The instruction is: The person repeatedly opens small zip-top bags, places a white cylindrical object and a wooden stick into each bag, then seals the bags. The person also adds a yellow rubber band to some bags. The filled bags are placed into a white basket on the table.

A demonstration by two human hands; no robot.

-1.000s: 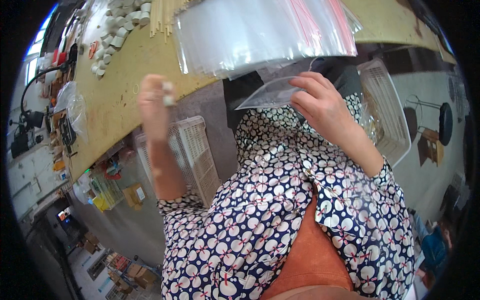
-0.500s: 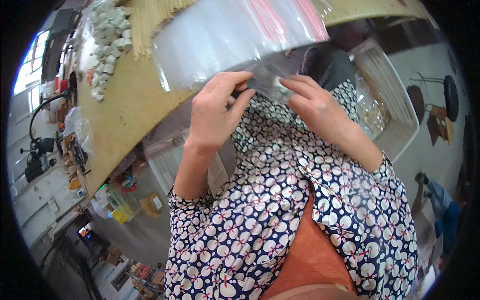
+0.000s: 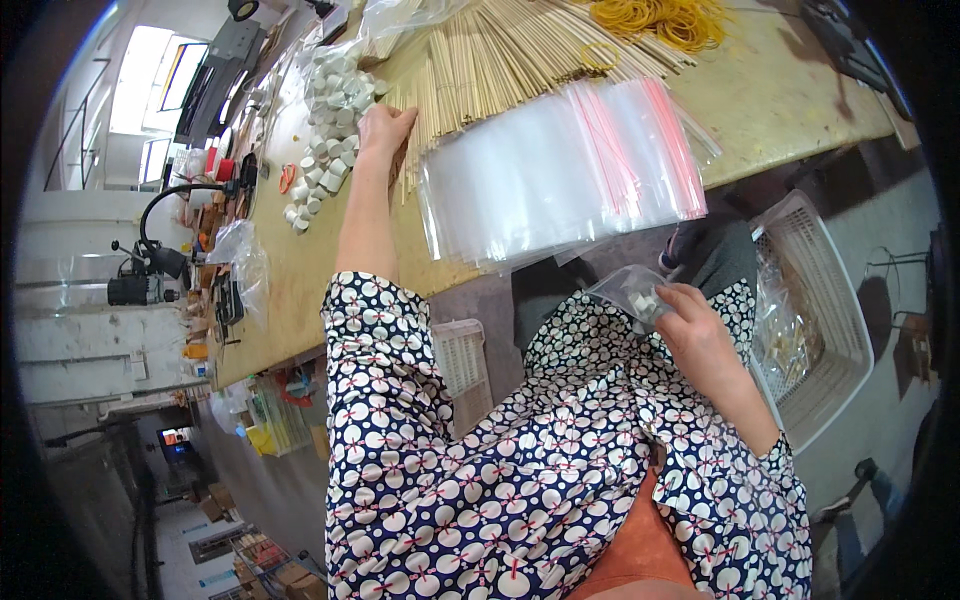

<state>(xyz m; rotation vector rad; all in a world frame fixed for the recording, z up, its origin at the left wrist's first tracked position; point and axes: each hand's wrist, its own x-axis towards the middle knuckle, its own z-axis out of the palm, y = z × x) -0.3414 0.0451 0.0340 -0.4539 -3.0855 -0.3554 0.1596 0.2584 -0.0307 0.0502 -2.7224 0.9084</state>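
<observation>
My left hand (image 3: 382,128) is stretched out over the wooden table (image 3: 760,105), fingers spread, resting at the near edge of a spread of thin wooden sticks (image 3: 500,50), just right of a heap of small white pieces (image 3: 325,110). It holds nothing that I can see. My right hand (image 3: 690,325) is down by my lap, gripping a small clear bag (image 3: 630,290) with a few pale pieces inside. A stack of clear zip bags with pink strips (image 3: 560,175) lies on the table edge between the two hands.
A white plastic basket (image 3: 830,300) with filled bags stands at my right. A second smaller white basket (image 3: 462,360) sits under the table. Yellow rubber bands (image 3: 660,18) lie at the table's far side. A black lamp (image 3: 150,265) and clutter crowd the left end.
Both hands were together at the small bag half a second ago. My left hand has since let go and reached out to the sticks on the table; my right hand keeps the bag.
</observation>
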